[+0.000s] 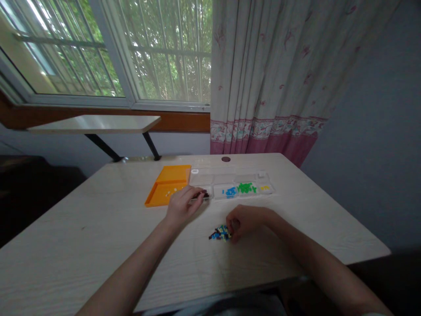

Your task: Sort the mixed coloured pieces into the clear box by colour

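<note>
My left hand (pixel 184 204) is over the leftmost front compartment of a clear plastic box (pixel 225 177), where small dark pieces (pixel 206 194) show by the fingertips. Its thumb and fingers are drawn close together; whatever is in them is too small to make out. On the table, a loose pile of mixed small pieces (pixel 219 233) in blue, dark, yellow and green lies beside my right hand (pixel 245 221). The right fingers curl to a pinch at the pile's right edge, their tips partly hidden. Other compartments hold blue pieces (pixel 230 191), green pieces (pixel 246 188) and yellow pieces (pixel 265 188).
Left of the clear box lies an open orange case (pixel 173 174) with a few pale pieces (pixel 171 192) in it. A raised shelf (pixel 98 124) on black legs stands at the table's back left. A round cable hole (pixel 226 159) sits near the back edge. Behind hangs a curtain (pixel 263 79).
</note>
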A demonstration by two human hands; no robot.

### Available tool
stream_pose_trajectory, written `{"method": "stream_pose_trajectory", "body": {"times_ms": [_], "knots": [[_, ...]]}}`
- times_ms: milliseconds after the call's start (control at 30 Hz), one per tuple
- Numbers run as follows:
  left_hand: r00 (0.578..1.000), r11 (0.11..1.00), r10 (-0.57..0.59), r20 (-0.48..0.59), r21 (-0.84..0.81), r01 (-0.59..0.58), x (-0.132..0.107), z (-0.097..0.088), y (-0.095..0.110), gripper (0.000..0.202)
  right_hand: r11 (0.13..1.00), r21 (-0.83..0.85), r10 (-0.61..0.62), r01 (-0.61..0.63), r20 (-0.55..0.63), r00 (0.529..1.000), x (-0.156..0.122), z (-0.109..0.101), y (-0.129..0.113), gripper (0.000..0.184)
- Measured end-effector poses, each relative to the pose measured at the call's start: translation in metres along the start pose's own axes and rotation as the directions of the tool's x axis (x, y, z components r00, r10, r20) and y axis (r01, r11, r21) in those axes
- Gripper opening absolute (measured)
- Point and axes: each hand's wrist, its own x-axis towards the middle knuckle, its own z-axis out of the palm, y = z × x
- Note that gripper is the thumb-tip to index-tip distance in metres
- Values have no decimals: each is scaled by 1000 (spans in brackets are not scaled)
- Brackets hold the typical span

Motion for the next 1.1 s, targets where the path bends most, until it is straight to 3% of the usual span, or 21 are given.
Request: {"method": "stream_pose_trajectory", "body": {"times_ms": [567,667,800,867,1000,1100], "knots": [[997,997,-61,55,46,59,-2,4,-7,15,997,-38,-65,62,-66,996,1,1,2,25],[983,979,-167,82,133,155,-2,7,-9,18,997,-48,-60,57,-74,995,1,2,3,25],[920,903,-366,142,293,315,-1,10,-13,22,996,-53,-76,73,-70,995,2,2,3,24],[897,885,-406,174,321,338,0,10,-13,25,995,-50,-89,86,-70,994,2,2,2,23],[903,900,-387,186,289,326,0,9,-12,24,993,-42,-113,110,-96,989,3,2,-1,21],[925,953,-271,266,206,221,-1,9,-8,21,992,-45,-119,114,-116,986,3,3,-2,20]]}}
